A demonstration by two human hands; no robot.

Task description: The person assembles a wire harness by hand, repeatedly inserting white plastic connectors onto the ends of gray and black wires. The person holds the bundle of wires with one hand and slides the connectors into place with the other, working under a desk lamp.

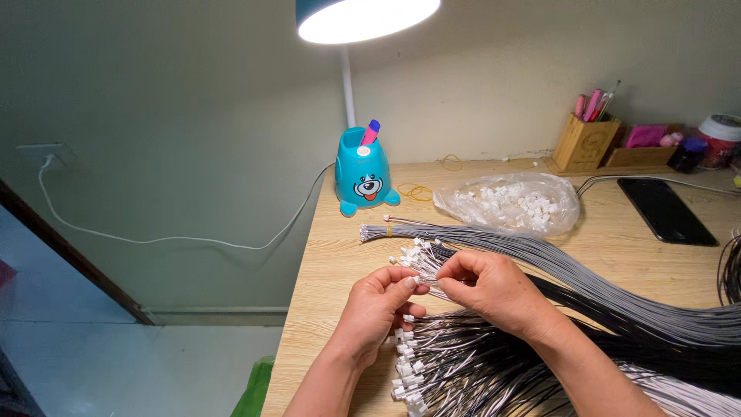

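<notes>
- left hand (376,305) pinches a small white connector (417,281) between thumb and forefinger, fingers narrow, steadying it.
- right hand (494,289), fingers closed, holds thin wire ends (434,290) against that connector, just above the desk (332,270).
- the finished black-and-white wires (455,363) fan out below; the grey bundle (540,251) and the bag of connectors (509,202) lie behind, within reach.

Wire bundles (617,309) run off the right edge; the fingers (455,272) cover whatever tiny piece they pinch.
</notes>
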